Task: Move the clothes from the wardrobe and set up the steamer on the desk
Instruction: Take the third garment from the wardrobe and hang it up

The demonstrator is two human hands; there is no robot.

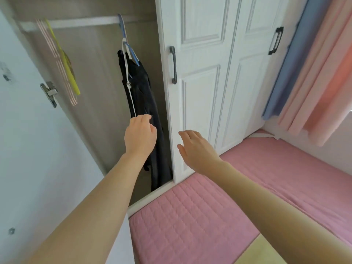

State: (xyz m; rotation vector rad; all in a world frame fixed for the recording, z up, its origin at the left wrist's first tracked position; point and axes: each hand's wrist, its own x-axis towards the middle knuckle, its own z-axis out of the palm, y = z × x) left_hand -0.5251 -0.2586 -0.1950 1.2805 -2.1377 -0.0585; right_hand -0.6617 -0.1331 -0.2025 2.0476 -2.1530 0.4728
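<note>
A dark garment [142,103] hangs from a blue-and-white hanger [127,48] on the white rail [80,22] inside the open wardrobe [99,73], against its right-hand edge. The garment's lower end is cut off behind the wardrobe sill. The left hand [140,135] is at the garment, fingers curled onto the fabric; whether it grips is not discernible, as the fingertips are hidden. The right hand [196,149] is open, fingers spread, in front of the closed white door [202,92], holding nothing. Empty pink and yellow hangers [61,61] hang left on the rail. No legible writing appears anywhere.
</note>
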